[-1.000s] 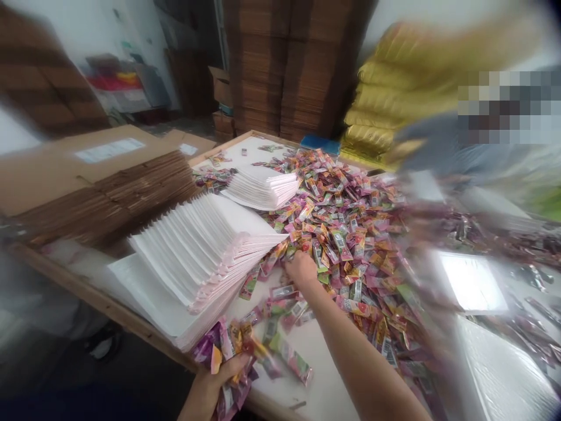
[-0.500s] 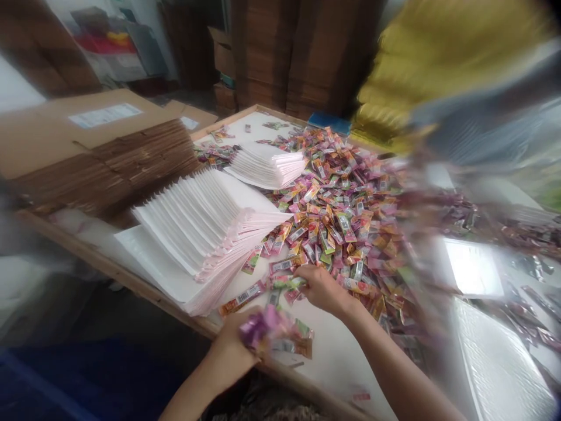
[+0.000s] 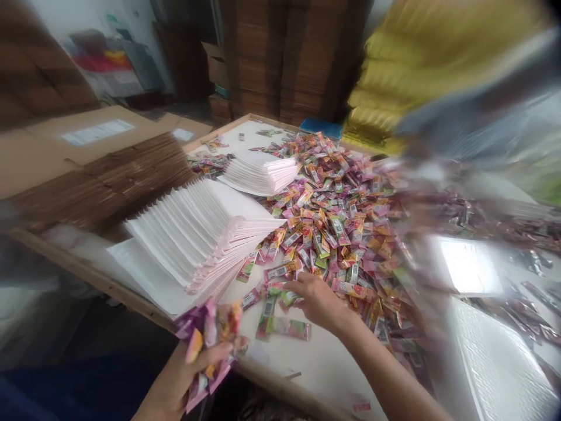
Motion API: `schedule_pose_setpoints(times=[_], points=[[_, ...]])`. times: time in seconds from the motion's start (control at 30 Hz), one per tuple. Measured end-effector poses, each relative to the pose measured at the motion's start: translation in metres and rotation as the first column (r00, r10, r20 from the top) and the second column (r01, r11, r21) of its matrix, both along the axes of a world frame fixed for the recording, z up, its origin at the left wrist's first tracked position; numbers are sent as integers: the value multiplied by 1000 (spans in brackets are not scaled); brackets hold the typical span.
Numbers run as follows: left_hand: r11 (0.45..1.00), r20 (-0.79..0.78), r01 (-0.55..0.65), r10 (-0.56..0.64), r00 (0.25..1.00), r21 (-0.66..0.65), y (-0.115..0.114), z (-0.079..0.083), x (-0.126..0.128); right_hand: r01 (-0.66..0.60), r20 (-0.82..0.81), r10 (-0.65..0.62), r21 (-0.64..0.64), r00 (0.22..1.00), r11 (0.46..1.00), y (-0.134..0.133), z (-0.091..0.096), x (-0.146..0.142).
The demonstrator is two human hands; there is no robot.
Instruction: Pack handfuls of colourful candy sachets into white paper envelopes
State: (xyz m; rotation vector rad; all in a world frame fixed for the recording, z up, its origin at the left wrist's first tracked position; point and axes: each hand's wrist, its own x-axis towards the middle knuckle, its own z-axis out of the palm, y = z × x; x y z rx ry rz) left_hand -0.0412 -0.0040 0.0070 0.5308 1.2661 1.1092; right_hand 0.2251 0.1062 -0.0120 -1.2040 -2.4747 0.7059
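Left hand (image 3: 184, 374) clenched on sachet bundle (image 3: 208, 345), long axes upright; right hand (image 3: 318, 301) fingering flat sachets (image 3: 284, 327).

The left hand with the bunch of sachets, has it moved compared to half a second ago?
Yes. The left hand with its bunch of sachets has shifted leftward, now below the corner of the white bag stack.

White envelope stacks (image 3: 197, 234), flattened cardboard (image 3: 100, 181), yellow sacks (image 3: 394, 76)

Nothing is legible — barcodes on the sachets (image 3: 333, 222) and the carton label (image 3: 97, 132) blur.
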Motion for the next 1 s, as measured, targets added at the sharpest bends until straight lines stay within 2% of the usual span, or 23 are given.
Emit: schedule_pose_setpoints(times=[0.1,0.17,0.23,0.33,0.4,0.47,0.53,0.67,0.77,0.83,0.87,0.93,1.0], points=[[991,136,-104,115,984,-85,-12,-7,-6,23,-22,-22,33,1000,999,7,-2,-15],[992,253,-90,111,961,-93,-15,-15,-1,119,-62,-122,-47,991,992,13,-2,-21],[994,310,-55,82,947,-95,-15,-22,5,179,-4,-180,-103,984,978,18,-2,-28],[988,343,-87,126,931,-127,-12,-30,4,73,174,-69,-15,982,997,20,-4,-43],[985,357,-115,154,921,-128,-10,-32,-1,15,216,-27,58,976,998,18,-5,-48],[984,358,-131,165,919,-118,-10,-34,-7,61,193,-75,76,978,995,8,-7,-47],[981,349,-137,178,920,-139,-11,-35,-11,120,196,-125,40,973,992,-9,-11,-42],[976,298,-174,207,932,-134,-11,-33,-11,135,276,-109,-79,955,988,-50,-23,-36],[969,276,-179,220,936,-169,-12,-28,-9,200,166,-184,-87,969,976,-61,-25,-43],[960,249,-172,227,942,-222,-12,-25,-8,313,80,-306,-91,949,945,-57,-23,-55],[956,231,-167,223,947,-240,-12,-23,-6,390,78,-384,-109,920,914,-54,-22,-64],[956,183,-163,211,960,-244,-10,-21,-3,525,150,-507,-131,849,841,-46,-23,-84],[961,121,-155,186,975,-228,-6,-18,1,581,234,-549,-98,802,808,-38,-27,-101]])
